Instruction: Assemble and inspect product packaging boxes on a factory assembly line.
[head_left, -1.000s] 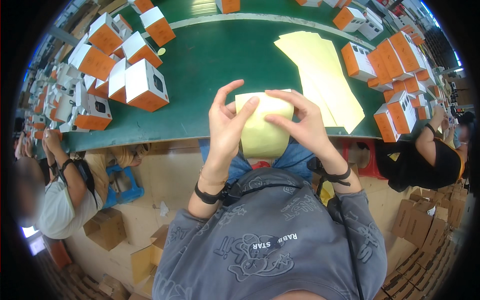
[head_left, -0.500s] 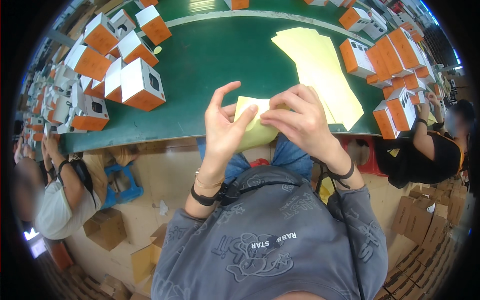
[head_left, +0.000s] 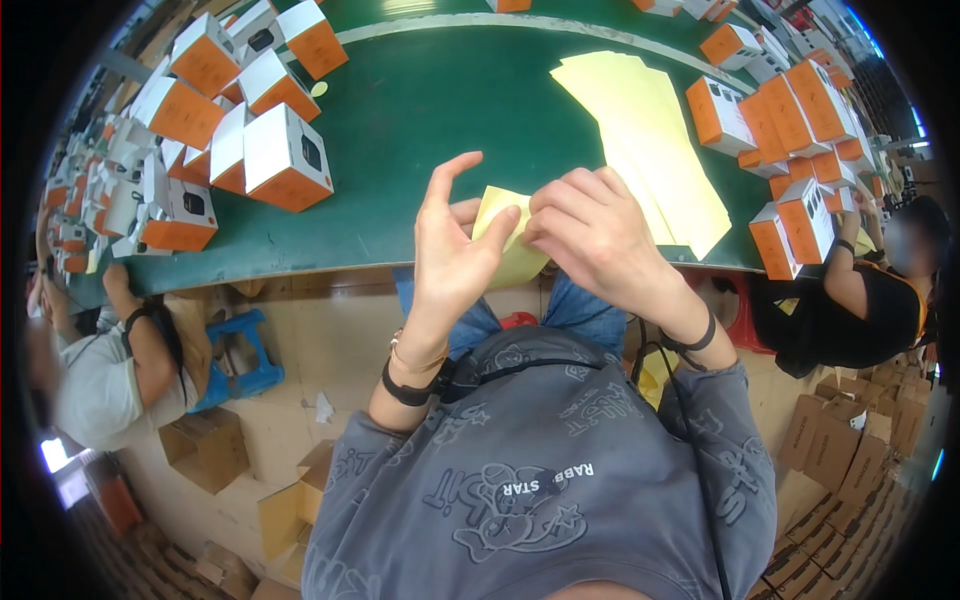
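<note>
A yellow paper sheet (head_left: 518, 262) is held between my two hands, just past the near edge of the table. My left hand (head_left: 455, 232) grips its left side, thumb pressed on top and index finger raised off it. At the sheet's right side my right hand (head_left: 592, 228) pinches it, fingers bent and knuckles upward; its fingertips hide part of the paper. Right of that hand, a fanned stack of yellow sheets (head_left: 655, 150) lies on the green table (head_left: 450, 100).
Orange-and-white boxes (head_left: 288, 158) are piled at the table's left, more boxes (head_left: 800, 110) at its right. Co-workers sit at both sides: one in a white top (head_left: 110, 385), one in black (head_left: 850, 310). Below are a blue stool (head_left: 250, 375), a red stool (head_left: 742, 320) and open cartons (head_left: 205, 450).
My right hand has shifted slightly left along the sheet, its fingers curling further over it. The sheet has bent and shows less area. The co-worker at the left has moved an arm.
</note>
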